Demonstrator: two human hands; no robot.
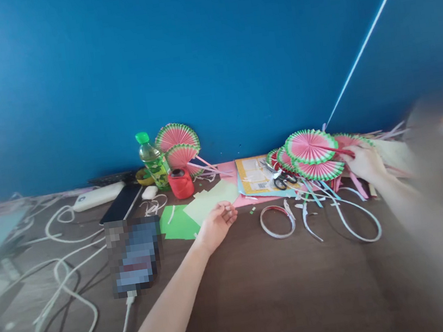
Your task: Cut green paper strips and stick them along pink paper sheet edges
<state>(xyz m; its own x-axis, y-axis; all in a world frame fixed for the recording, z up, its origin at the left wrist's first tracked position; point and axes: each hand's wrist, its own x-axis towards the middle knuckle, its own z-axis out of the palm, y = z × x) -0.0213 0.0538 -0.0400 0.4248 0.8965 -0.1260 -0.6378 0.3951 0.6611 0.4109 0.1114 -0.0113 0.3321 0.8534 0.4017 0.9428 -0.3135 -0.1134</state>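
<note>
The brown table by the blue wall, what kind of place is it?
It looks like a craft table, maybe in someone's home. You can see pleated paper fans coloured like watermelon, scissors with black handles, and sheets of green paper lying near the wall.

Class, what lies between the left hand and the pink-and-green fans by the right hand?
Between the left hand and the fans by the right hand, the head view shows pink paper, blue paper, a yellow packet and black-handled scissors.
</note>
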